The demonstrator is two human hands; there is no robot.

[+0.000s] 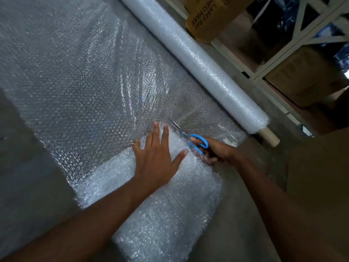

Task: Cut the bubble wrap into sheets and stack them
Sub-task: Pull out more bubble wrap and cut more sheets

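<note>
Scissors biting into bubble wrap on the floor

Bubble wrap point(79, 72) is lying unrolled across the grey floor point(28, 176), filling the upper left and centre of the frame. It is running out from a long roll point(190, 53) that is slanting from the top centre down to the right, where a bare cardboard core end point(272, 138) is sticking out.

Just below centre, the left hand point(156, 157) is pressing flat on the wrap with fingers straight and spread, thumb pointing toward the scissors point(190, 138). The right hand point(219, 152) is gripping the blue handles, fingers curled through the loops. The blades are pointing up and left into the wrap, their tips just beyond the left fingertips; whether the blades are parted is hard to tell through the blur.

Under and below the left hand, a whiter, thicker stack of sheets point(170, 214) is lying in the lower centre, partly tucked under the unrolled wrap's near edge.

In the upper right, a white metal rack point(302, 29) is standing beside the roll, holding cardboard boxes point(205, 17), one printed with dark lettering.
</note>
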